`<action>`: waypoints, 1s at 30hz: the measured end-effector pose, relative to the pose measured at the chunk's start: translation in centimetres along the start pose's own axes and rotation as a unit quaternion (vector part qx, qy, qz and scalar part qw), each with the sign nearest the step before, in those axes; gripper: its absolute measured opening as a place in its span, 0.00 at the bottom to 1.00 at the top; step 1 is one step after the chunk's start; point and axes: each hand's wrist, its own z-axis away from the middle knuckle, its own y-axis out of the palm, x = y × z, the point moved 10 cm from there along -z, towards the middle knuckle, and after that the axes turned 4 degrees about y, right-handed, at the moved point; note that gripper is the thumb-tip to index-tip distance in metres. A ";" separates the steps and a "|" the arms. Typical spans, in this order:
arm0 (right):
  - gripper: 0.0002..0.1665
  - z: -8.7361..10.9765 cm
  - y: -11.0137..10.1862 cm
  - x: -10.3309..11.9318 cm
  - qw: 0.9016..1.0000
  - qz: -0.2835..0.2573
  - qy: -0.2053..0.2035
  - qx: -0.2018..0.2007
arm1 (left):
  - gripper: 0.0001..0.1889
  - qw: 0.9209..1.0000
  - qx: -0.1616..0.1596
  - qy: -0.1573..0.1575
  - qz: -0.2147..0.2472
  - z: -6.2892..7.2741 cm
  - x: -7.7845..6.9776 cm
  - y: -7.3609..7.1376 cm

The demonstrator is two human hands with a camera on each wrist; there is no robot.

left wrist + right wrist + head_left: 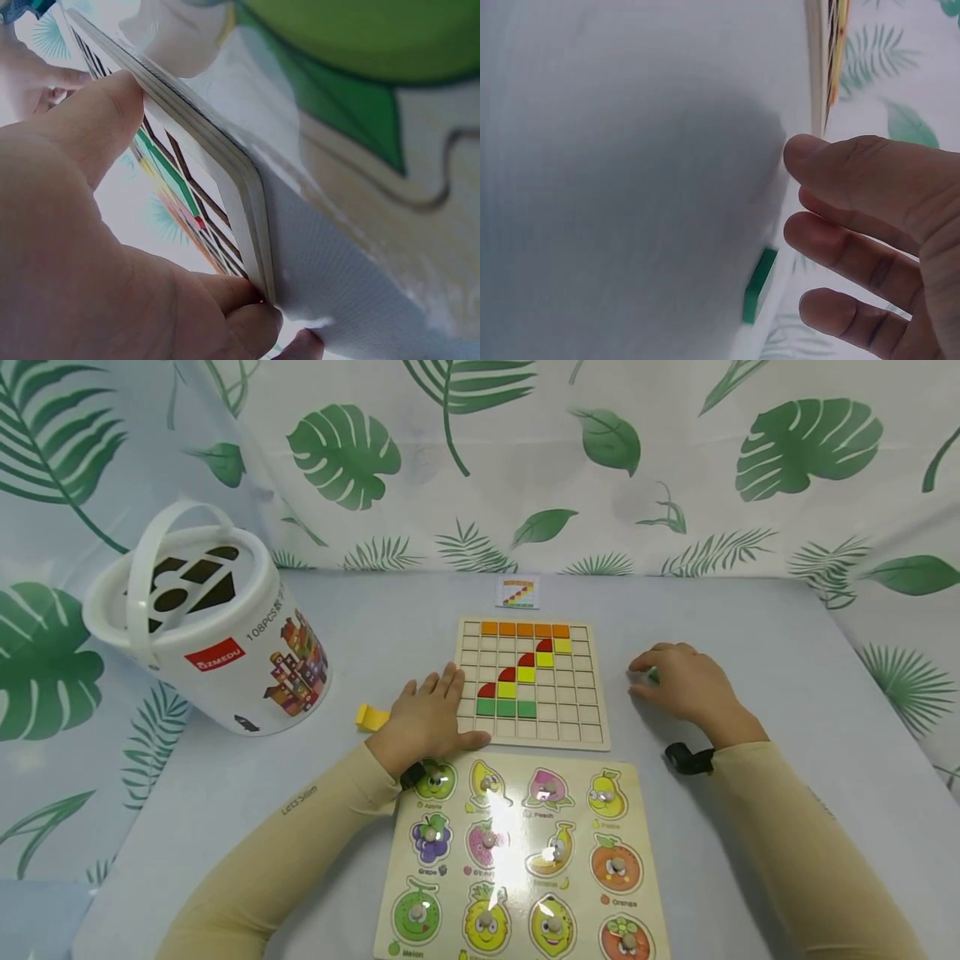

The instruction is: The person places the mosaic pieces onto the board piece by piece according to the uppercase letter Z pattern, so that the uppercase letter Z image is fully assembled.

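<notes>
A wooden grid board point(558, 735) lies flat on the table, bearing an orange row, a diagonal of red and yellow pieces and a short green row point(506, 708). My left hand point(423, 722) rests at the board's left edge, fingers extended along it and thumb on its front-left corner. To the right of the board, my right hand point(690, 685) hovers over a green tile point(653, 675). The right wrist view has that green tile point(760, 286) on the table, apart from the parted thumb and fingers. A yellow block point(371, 718) sits left of my left hand.
Behind the board lies a small pattern card point(517, 592). A white lidded bucket point(217, 685) stands at the left. In front, a fruit puzzle board point(517, 868) with knobbed pieces lies close to the grid board. A leaf-printed curtain point(495, 485) hangs behind.
</notes>
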 end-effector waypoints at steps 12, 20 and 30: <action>0.22 -0.2 -0.2 -3.3 0.999 0.008 0.041 0.024 | 0.59 1.000 0.004 0.001 -0.003 -0.1 0.0 0.1; 0.22 0.1 -0.5 -3.9 0.999 0.006 0.041 0.033 | 0.59 1.000 0.005 -0.001 -0.003 0.0 0.0 -0.1; 0.19 0.1 -0.4 -2.5 1.000 -0.001 0.019 0.024 | 0.59 1.000 0.004 0.000 0.000 -0.1 0.0 0.0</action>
